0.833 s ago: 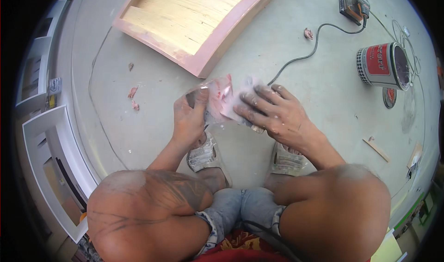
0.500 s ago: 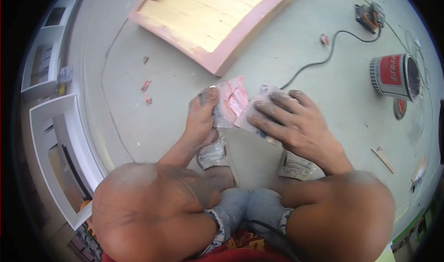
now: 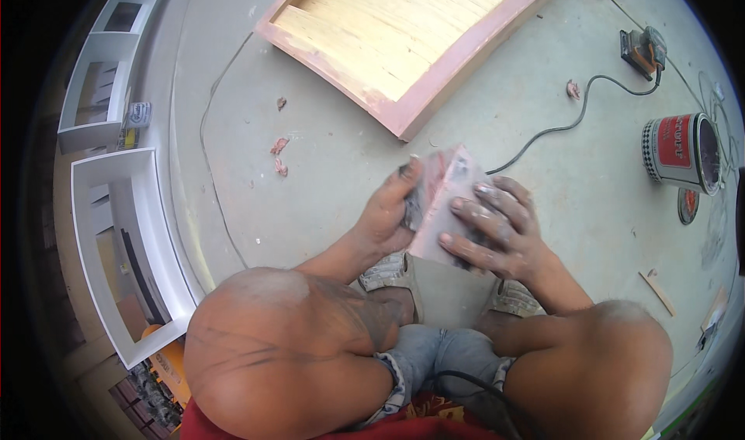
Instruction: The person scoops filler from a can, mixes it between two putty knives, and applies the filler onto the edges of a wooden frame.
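Note:
My left hand [image 3: 388, 207] grips a thin flat plate [image 3: 425, 188] smeared with pink putty, thumb along its upper side. In my right hand [image 3: 500, 226] is a second flat spreader plate [image 3: 439, 226], pale and pink-stained, with my fingers spread over its face. The right plate's edge lies against or just over the left plate; exact contact is blurred. Both are held above the floor between my knees. Grey smears cover my fingers. Beyond my hands lies a shallow wooden panel with a raised pink-coated frame [image 3: 403, 116].
A can [image 3: 669, 154] with a red label is at the right, a round lid [image 3: 687, 206] beside it. Farther off lies a power sander [image 3: 642, 53] with its cord [image 3: 543, 133]. Putty scraps [image 3: 279, 145] dot the floor. White box frames [image 3: 167, 269] line the left side.
The two plates have come together, the right one turning more upright and covering much of the pink putty. The whole view has shifted, so surroundings appear farther right and lower.

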A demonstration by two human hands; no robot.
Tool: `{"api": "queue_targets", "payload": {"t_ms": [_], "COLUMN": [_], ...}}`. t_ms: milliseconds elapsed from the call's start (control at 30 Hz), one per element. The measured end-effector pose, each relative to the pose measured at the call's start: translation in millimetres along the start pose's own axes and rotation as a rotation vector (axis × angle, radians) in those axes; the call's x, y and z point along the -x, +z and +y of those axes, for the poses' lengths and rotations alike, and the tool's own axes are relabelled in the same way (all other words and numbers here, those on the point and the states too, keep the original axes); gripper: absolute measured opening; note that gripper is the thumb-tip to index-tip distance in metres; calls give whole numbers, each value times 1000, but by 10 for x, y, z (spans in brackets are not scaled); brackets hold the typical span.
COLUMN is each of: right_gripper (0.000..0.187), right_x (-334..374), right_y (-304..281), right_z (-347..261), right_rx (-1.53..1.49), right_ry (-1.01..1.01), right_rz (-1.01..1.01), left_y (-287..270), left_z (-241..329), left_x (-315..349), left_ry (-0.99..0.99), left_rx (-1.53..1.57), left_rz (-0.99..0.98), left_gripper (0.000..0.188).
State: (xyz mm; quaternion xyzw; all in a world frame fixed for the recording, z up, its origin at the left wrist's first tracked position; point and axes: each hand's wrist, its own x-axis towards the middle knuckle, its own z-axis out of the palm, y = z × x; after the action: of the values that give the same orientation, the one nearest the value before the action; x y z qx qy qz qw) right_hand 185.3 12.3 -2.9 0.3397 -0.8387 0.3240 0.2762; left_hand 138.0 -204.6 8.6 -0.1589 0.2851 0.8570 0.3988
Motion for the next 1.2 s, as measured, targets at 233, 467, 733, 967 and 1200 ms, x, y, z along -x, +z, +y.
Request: {"api": "queue_targets", "payload": {"t_ms": [233,467,733,967,1200], "right_gripper": [43,18,17,53,47], "right_x": [133,-61,-232,-93,61], "right_y": [-64,-191,-173,-225,-365], "right_z": [374,-130,-46,30,373], "right_rx": [201,-932,-893,-188,257], "right_ry": [361,1395,1353,47,209], "right_rz": [-209,224,372,-216,-394], "left_y": [-90,92,-24,-33,-126], "left_z": [172,180,-177,-43,-38], "left_x": [-19,-133,23,-44,-51], "left_ry": [243,484,298,26,145], "left_rx": [-16,-268,-1110,-105,-70], "left_rz": [80,174,170,116,94], "left_gripper": [54,47,49,56,53]}}
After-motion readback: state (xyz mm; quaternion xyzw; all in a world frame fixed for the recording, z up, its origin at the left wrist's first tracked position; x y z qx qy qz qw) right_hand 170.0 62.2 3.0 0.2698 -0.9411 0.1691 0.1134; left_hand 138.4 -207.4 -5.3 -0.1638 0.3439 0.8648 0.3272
